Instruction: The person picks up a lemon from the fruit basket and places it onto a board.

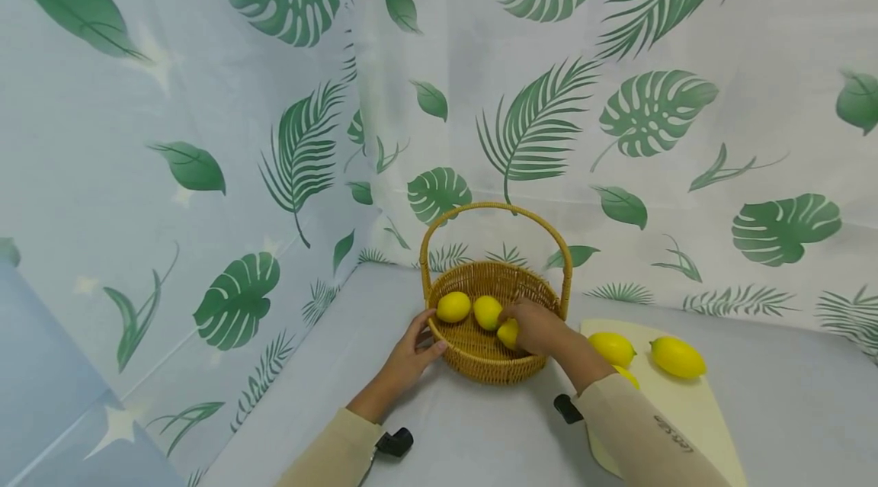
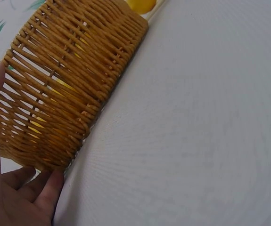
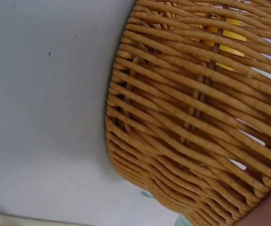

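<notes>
Nearest the camera, two beige sleeves, the left sleeve (image 1: 336, 450) and the right sleeve (image 1: 641, 426), rise from the lower edge, a black wrist device (image 1: 395, 443) by the left cuff. From there the left hand (image 1: 406, 362) lies against the left side of the wicker basket (image 1: 488, 374), thumb and fingers spread along its outer wall, probably to keep it from sliding on the table (image 1: 473, 437). Inside the basket, a left lemon (image 1: 453, 307) sits by the rim and a middle lemon (image 1: 488, 312) just beside it; then comes a third lemon (image 1: 507, 335), under the right hand (image 1: 543, 328), whose fingers curl down and seem to pinch it. The hand passes below the upright handle (image 1: 495, 205), which leaves the front clear for reaching in. Farther right, a pale board (image 1: 689, 402) stands apart from the basket, apparently as a place for lemons within easy reach: a near lemon (image 1: 612, 348), a far-right lemon (image 1: 677, 357) and a half-covered lemon (image 1: 627, 376), cut off by the right sleeve. The third lemon's right side is hidden by the hand, and the right wrist view shows mostly weave, with yellow glimpsed through gaps, so the fingertips' hold there cannot be checked.
</notes>
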`<state>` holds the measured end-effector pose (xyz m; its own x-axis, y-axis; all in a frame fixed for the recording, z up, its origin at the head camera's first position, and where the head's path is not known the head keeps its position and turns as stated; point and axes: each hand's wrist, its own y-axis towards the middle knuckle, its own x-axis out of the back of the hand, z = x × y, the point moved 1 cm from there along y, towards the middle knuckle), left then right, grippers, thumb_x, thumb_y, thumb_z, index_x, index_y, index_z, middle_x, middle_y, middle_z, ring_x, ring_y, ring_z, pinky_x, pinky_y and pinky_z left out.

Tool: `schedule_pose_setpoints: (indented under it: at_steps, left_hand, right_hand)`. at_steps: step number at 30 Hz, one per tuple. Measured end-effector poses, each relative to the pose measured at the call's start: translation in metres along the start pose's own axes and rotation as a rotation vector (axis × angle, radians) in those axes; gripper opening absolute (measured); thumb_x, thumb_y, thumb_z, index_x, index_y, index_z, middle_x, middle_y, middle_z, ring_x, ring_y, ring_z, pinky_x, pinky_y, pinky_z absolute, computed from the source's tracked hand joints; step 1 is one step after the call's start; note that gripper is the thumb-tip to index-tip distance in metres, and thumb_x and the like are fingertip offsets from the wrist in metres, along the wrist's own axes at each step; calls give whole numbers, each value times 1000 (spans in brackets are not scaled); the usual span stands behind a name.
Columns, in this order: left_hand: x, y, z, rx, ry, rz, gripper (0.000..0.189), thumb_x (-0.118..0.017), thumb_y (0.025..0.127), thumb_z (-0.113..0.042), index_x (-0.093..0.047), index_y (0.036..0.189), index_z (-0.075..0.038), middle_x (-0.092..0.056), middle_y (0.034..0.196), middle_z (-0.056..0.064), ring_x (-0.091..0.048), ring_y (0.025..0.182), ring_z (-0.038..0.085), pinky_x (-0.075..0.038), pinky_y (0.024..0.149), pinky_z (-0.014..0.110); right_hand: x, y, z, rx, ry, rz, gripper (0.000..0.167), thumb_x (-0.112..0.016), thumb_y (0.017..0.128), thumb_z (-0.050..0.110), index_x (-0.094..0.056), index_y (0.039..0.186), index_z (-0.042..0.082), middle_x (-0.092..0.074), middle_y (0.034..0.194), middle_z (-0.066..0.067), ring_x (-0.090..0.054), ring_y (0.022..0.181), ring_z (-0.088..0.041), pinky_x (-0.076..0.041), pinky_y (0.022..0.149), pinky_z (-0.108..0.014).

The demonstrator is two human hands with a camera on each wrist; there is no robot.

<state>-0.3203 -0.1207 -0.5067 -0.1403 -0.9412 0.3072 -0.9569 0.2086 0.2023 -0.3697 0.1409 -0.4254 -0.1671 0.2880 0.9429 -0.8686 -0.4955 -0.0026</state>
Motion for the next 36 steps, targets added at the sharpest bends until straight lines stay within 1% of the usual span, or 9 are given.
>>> schedule_pose_setpoints:
  at_steps: [4, 11, 15, 20, 23, 25, 27, 32, 36]
  left_hand:
    - [0, 0, 1, 1, 11, -6, 67, -61, 98, -28, -25, 154, -25, -29, 155, 13, -39, 134, 33, -41, 104, 48]
    - [0, 0, 3, 0, 3, -2, 66, -61, 98, -29, -25, 154, -25, -29, 154, 14, -39, 134, 34, -40, 104, 48]
    - [0, 0, 1, 1, 4, 8, 69, -61, 97, -32, -23, 155, -23, -27, 155, 16, -38, 135, 36, -39, 105, 50]
    - [3, -8, -19, -7, 14, 25, 74, -62, 96, -38, -23, 155, -15, -26, 155, 20, -38, 134, 38, -39, 105, 48]
    - [4, -13, -33, -18, 11, 31, 74, -61, 96, -39, -23, 154, -12, -26, 154, 21, -38, 134, 38, -40, 104, 47]
    - [5, -13, -33, -18, 9, 32, 74, -61, 96, -39, -23, 154, -12, -26, 155, 21, -37, 134, 38, -40, 104, 47]
    - [4, -12, -30, -22, 6, 30, 73, -61, 97, -36, -23, 155, -12, -25, 155, 21, -37, 135, 39, -40, 104, 48]
    - [0, -2, -5, -16, 8, 11, 68, -60, 99, -27, -22, 155, -19, -24, 157, 17, -35, 136, 37, -40, 104, 50]
    - [-1, 2, 5, -10, 18, -5, 67, -60, 99, -29, -23, 155, -26, -26, 156, 12, -37, 135, 33, -40, 104, 48]
  right_hand:
    - [4, -1, 0, 31, 11, 31, 42, -65, 83, -9, -68, 120, 12, -56, 115, -8, -52, 104, -25, -47, 92, -45]
    - [8, -3, -1, 69, -21, 71, 53, -64, 79, -15, -66, 123, 13, -53, 128, -11, -49, 119, -33, -44, 98, -49]
    - [10, -7, 0, 88, -34, 40, 53, -65, 77, -15, -67, 122, 14, -54, 121, -8, -52, 109, -29, -48, 93, -46]
    - [15, -13, 2, 118, -34, -20, 54, -64, 77, -16, -68, 121, 15, -54, 112, -1, -51, 102, -23, -48, 93, -43]
    - [18, -19, 3, 145, -24, -62, 55, -63, 76, -18, -68, 121, 14, -55, 114, -1, -50, 107, -24, -46, 97, -45]
    - [20, -23, 4, 153, -16, -81, 57, -63, 75, -18, -68, 122, 14, -55, 116, -1, -49, 111, -25, -45, 98, -46]
    - [22, -27, 4, 161, -12, -94, 60, -62, 74, -19, -67, 124, 14, -54, 119, -2, -49, 115, -26, -45, 99, -47]
    - [28, -37, 4, 190, -12, -135, 63, -64, 71, -19, -66, 126, 12, -53, 122, -5, -48, 119, -28, -45, 99, -48]
    - [32, -43, 3, 213, -20, -178, 62, -68, 70, -17, -66, 125, 13, -53, 123, -5, -47, 121, -28, -46, 98, -47]
